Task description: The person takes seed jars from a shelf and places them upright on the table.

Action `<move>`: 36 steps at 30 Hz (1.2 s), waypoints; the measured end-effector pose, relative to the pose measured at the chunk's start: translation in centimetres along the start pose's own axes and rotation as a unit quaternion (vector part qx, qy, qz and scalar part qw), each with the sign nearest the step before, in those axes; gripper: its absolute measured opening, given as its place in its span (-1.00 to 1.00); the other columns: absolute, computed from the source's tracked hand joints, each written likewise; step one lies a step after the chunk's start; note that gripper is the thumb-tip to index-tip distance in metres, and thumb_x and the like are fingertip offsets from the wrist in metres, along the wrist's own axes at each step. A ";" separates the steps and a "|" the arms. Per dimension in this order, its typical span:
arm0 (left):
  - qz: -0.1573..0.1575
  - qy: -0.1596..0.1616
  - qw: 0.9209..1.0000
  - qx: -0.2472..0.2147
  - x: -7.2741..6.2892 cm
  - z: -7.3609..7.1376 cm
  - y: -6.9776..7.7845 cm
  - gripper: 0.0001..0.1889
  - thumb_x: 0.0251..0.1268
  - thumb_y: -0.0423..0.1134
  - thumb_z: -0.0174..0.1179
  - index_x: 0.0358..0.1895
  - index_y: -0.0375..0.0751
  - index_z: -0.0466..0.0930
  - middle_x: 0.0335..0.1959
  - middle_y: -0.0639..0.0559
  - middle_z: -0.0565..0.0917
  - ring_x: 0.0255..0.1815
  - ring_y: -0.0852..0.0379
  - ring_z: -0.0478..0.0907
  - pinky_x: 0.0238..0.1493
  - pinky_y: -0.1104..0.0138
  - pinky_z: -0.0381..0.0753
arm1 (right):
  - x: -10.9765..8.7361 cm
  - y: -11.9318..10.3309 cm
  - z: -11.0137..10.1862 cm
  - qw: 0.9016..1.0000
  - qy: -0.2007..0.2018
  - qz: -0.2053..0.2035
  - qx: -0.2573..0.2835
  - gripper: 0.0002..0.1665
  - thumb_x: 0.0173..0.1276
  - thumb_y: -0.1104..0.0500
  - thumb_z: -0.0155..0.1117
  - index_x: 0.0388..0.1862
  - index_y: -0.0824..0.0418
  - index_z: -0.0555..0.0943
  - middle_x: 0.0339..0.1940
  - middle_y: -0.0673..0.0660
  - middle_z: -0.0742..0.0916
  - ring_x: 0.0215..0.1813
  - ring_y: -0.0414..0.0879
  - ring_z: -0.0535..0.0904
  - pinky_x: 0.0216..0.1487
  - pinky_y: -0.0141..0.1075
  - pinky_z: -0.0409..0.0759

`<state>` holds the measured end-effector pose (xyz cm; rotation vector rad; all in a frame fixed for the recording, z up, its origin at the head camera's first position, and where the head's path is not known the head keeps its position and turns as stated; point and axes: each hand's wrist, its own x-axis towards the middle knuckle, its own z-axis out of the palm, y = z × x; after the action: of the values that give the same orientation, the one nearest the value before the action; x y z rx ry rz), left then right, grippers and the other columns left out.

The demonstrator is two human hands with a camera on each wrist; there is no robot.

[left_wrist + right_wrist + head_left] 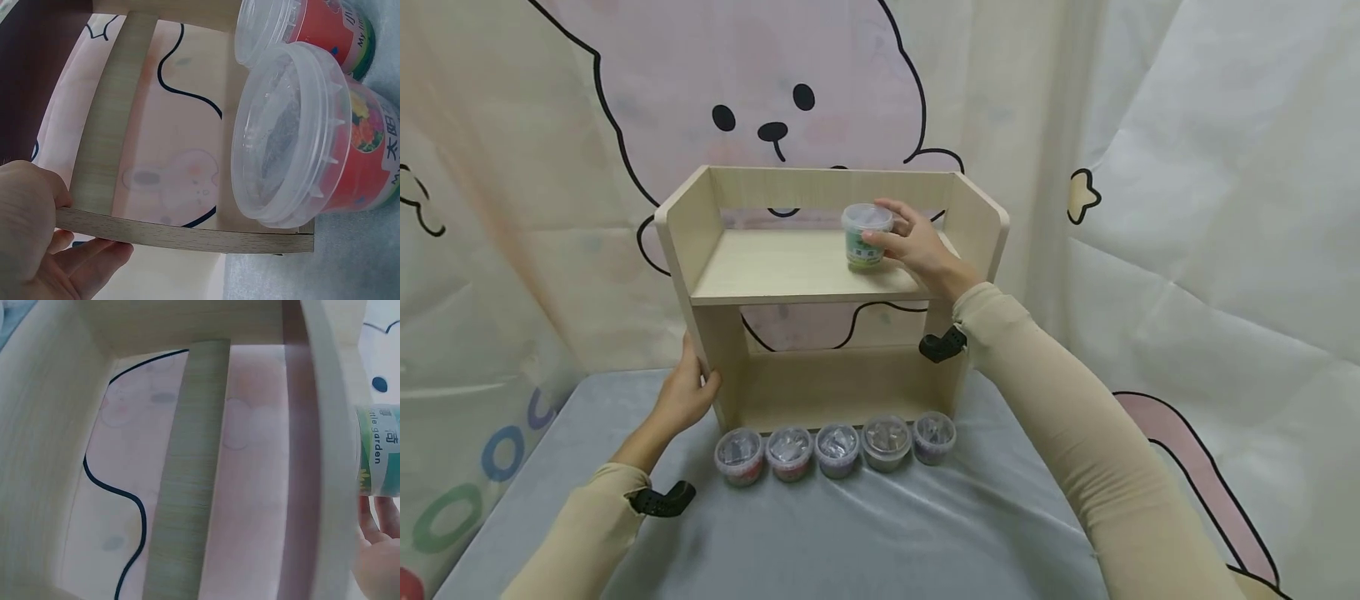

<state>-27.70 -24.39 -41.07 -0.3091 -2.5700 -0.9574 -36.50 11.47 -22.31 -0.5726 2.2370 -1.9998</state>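
A small wooden shelf unit (775, 267) with two levels stands on the table. My right hand (917, 248) grips a lidded plastic tub (865, 237) with a green label at the upper shelf, right of its middle. In the right wrist view, the label of this tub (382, 450) reads "little garden", and the fingers of the hand (381, 550) lie around its lower part. Lower down, my left hand (685, 396) holds the edge of the left side panel. The left wrist view shows the thumb inside that panel (187, 234) and the fingers outside.
Several lidded tubs (790, 454) stand in a row before the unit's bottom front edge; a red-labelled tub (356, 150) is closest to the left hand. Grey-blue cloth (850, 542) covers the table. Behind hangs a curtain (1015, 100) with cartoon drawings.
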 end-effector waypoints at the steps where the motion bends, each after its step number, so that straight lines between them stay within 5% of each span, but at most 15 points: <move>1: -0.001 -0.001 1.000 0.000 0.1 0.0 0.0 -0.09 0.38 -0.41 0.00 0.64 -0.08 -0.40 0.17 -0.63 0.54 0.01 -0.55 0.62 -0.11 -0.31 0.60 | -0.3 -0.3 -0.2 1.000 -0.004 -0.002 -0.005 -0.16 0.45 0.23 0.29 0.62 0.06 0.17 0.52 0.23 0.45 0.51 0.04 0.40 0.51 -0.02 0.45; 17: -0.007 -0.014 1.000 -0.004 0.2 -0.3 0.1 -0.06 0.42 -0.40 0.00 0.64 -0.04 -0.47 0.25 -0.65 0.47 0.07 -0.59 0.58 -0.09 -0.32 0.61 | -4.7 -2.1 -1.7 0.997 -0.058 -0.036 -0.039 -0.19 0.41 0.34 0.22 0.58 0.09 0.20 0.45 0.33 0.49 0.37 0.04 0.48 0.51 0.01 0.42; 28: -0.009 -0.010 1.000 -0.001 -0.1 -0.3 -0.1 -0.06 0.41 -0.41 0.00 0.64 -0.04 -0.47 0.25 -0.65 0.46 0.08 -0.61 0.57 -0.06 -0.35 0.58 | -7.8 -1.5 -2.4 0.994 -0.095 -0.034 -0.043 -0.18 0.38 0.43 0.21 0.56 0.09 0.22 0.30 0.19 0.58 0.20 -0.12 0.57 0.23 -0.35 0.58; 36: -0.013 -0.004 1.000 0.000 0.1 0.1 -0.1 -0.09 0.41 -0.39 -0.02 0.64 -0.05 -0.42 0.22 -0.64 0.50 0.05 -0.59 0.59 -0.08 -0.34 0.59 | -9.6 -0.5 -3.3 0.992 -0.114 -0.035 -0.039 -0.21 0.39 0.43 0.20 0.53 0.03 0.24 0.30 0.14 0.58 0.22 -0.13 0.58 0.22 -0.36 0.60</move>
<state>-27.88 -24.41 -41.13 -0.2805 -2.5870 -0.9673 -28.50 17.73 -23.10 -0.8503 2.1920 -1.7794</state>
